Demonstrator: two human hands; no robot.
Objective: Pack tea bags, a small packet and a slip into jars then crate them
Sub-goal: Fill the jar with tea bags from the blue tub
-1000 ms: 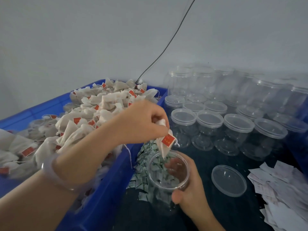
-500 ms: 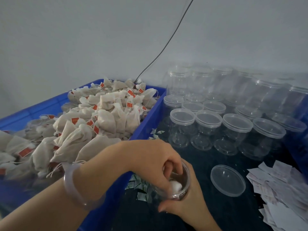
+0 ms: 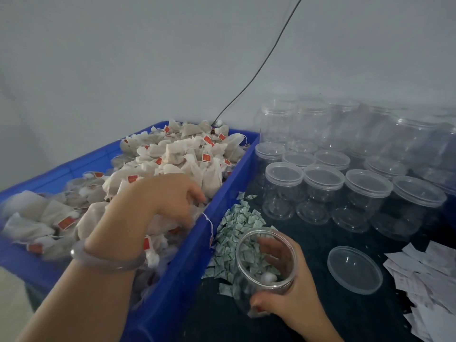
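Dark desk (image 3: 313, 245), grey wall (image 3: 123, 58); tea-bag filling seems underway. The right hand (image 3: 293, 294) wraps its fingers round the open jar (image 3: 266, 262). The left hand (image 3: 170, 198) curls among the tea bags (image 3: 177, 154), grip unclear. Next: pinch one cleanly.

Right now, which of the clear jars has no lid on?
The jar gripped by the right hand, nearest the camera: its mouth is open, while the jars standing behind carry lids.

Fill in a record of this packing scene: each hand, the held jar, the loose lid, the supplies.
left hand: in the blue crate among tea bags; grip unclear
right hand: holds the jar
jar: open, something white inside
loose lid: on the table, right of the jar
supplies: small packets, slips, lidded jars
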